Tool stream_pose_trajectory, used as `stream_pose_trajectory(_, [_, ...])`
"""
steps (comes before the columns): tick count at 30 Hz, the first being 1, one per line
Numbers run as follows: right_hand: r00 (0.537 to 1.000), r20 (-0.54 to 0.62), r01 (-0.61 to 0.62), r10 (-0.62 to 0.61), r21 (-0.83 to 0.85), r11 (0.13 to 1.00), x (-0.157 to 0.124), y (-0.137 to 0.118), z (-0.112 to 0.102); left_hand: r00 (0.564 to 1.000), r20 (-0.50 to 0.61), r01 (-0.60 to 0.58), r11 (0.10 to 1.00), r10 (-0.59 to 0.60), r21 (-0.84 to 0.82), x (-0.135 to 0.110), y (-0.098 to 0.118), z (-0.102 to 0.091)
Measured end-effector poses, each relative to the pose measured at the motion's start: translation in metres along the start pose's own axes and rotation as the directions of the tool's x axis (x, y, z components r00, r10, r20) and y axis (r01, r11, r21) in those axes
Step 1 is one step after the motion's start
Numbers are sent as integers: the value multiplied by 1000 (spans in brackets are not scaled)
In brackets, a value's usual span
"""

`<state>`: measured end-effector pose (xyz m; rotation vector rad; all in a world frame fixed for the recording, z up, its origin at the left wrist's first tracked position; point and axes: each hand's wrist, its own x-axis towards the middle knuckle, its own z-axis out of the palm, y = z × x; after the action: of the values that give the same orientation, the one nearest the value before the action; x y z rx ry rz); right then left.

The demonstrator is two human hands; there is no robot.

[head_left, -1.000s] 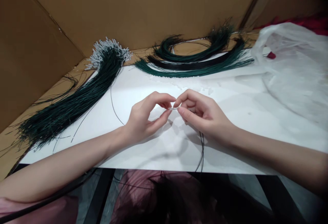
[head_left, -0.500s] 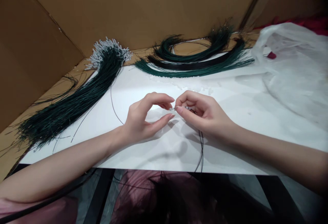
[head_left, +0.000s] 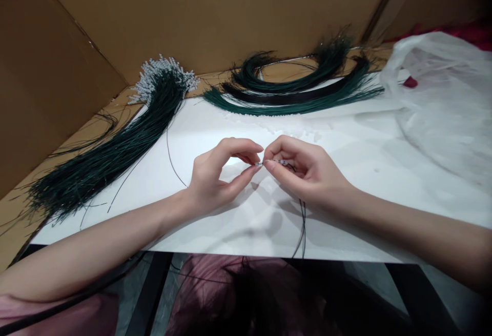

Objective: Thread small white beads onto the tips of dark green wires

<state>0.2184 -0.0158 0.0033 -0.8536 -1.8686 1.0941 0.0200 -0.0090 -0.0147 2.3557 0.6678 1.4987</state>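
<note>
Left hand [head_left: 215, 177] pinches a clear tube [head_left: 260, 163], right hand [head_left: 307, 172] pinches the wire [head_left: 303, 223], meeting over the worktop [head_left: 365, 213] centre; wire trails to 6 o'clock. Risk: tube may slip the narrow pinch and get lost on white.

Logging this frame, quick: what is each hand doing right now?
Left hand: closed, pinching a small clear piece.
Right hand: closed, pinching thin dark wires.
</note>
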Motion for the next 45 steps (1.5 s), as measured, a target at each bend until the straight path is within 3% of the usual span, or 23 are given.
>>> stream_pose_trajectory(18, [989, -45, 128, -139, -198, 972, -2, 4, 0, 998, -34, 46, 998, -48, -47, 0, 3, 1])
stream_pose_trajectory(40, [980, -43, 179, -195, -240, 954, -3, 1, -1, 999, -9, 52, 996, -53, -78, 0, 3, 0])
stream_pose_trajectory(45, [966, -53, 232, -253, -251, 940, -1, 3, -1, 1000, 7, 17, 997, -17, -78, 0, 0, -2])
